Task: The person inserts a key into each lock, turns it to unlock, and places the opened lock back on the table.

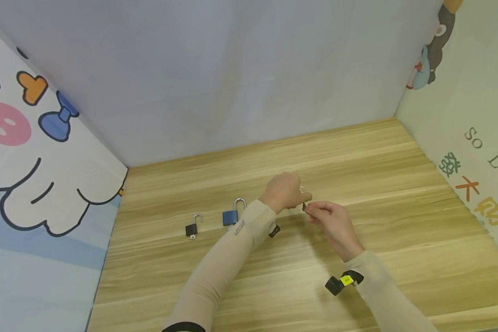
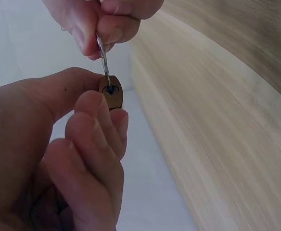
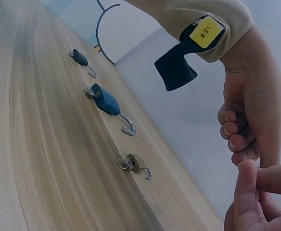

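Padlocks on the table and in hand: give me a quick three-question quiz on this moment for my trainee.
1. True or false: the black padlock lies on the wooden table with its shackle open.
2. Choose one. The left hand holds: A) a small brown padlock; B) a screwdriver; C) nothing.
3. Short answer: what does the right hand pinch, and where is its tip?

Key: 1 true. 2 A. 3 A key, with its tip in the keyhole of the small brown padlock.
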### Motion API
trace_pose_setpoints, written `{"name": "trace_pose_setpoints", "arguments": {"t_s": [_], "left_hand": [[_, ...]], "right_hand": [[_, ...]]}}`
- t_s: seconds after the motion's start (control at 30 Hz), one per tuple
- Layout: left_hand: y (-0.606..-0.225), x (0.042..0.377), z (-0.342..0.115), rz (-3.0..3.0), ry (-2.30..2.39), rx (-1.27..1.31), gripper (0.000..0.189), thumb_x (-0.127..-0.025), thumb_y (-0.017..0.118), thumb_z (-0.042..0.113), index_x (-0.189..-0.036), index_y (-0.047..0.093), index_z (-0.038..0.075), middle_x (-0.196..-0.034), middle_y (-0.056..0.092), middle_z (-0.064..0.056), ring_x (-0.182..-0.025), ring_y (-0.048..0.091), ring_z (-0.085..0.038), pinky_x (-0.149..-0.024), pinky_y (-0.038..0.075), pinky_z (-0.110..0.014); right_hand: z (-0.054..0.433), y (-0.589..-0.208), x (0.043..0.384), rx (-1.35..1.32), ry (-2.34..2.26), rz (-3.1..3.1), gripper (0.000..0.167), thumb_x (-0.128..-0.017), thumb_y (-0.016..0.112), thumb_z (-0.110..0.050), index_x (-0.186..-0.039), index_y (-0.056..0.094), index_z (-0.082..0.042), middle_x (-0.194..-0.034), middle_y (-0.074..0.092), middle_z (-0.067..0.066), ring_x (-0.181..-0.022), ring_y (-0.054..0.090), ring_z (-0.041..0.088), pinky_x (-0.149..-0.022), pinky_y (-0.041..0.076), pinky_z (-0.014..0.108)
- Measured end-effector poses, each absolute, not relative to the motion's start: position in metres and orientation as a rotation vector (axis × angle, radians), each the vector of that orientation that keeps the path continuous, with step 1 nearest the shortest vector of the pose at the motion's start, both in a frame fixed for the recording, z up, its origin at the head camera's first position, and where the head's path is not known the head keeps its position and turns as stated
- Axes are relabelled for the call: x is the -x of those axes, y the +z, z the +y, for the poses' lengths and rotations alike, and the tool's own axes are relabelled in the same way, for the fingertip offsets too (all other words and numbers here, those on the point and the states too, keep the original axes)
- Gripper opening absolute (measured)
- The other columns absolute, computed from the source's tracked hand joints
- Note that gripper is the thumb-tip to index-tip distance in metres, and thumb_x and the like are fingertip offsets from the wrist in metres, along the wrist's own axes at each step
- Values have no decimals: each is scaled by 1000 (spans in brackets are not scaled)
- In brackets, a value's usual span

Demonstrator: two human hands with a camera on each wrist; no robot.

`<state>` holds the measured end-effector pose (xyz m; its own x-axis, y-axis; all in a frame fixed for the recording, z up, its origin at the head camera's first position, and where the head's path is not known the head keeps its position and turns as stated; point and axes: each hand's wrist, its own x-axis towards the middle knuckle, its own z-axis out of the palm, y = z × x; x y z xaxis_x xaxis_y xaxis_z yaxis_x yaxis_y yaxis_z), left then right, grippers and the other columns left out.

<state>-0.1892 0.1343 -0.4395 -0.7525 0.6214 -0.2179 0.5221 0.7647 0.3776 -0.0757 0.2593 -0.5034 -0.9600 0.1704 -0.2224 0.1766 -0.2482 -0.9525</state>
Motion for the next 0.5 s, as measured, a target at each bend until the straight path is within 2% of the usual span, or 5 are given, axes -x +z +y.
{"name": "trace_pose_setpoints", "arguments": {"t_s": [0.5], "left_hand": [[-443,191,133,2598,451,-817,43,-88,67,33,-51,52,17,-43,53,6,-37,48,-6,-39,32,-20]], "right_hand": [[244,-508,83,-597,-2607,1821,21,-96,61,5,-110,55,18,-93,71,6,-80,69,11,-79,55,26]]}}
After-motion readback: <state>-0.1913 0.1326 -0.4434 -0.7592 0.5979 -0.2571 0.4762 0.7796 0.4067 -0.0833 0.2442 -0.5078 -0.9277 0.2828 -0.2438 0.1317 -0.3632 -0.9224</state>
